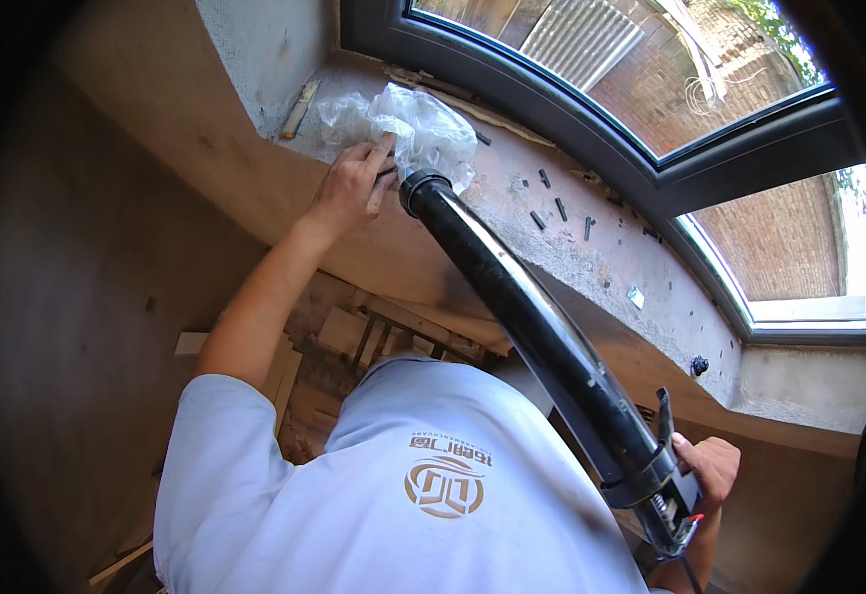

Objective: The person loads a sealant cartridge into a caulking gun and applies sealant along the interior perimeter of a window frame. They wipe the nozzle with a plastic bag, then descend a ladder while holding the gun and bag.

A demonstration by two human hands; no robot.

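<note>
Along the far side, a rough, dusty sill [611,247] beneath a dark window frame [651,163], with a brick wall [779,213] outside. Slanting from far middle to near right, a long black gun [517,302], front cap just at the sill's edge. At the near right, right hand [710,467] with fingers wrapped around the handle, partly hidden by it. Just left of the cap, left hand [351,183], fingers bent and narrow against crumpled clear plastic [438,139]; cannot tell whether pinching it or merely touching.

Could snag loose film on the cap, from lying so close to it. Could tip or scrape against the sill's edge, from so long a barrel and a grip at its near end. Could sweep small black pieces [561,209] off with a swing rightward.

Farther right on the sill, a small shiny packet [636,297] and a black knob [699,365]; at far left, a pale stick [299,109]. Most in the way: the plastic, hiding part of the sill beyond the cap.
</note>
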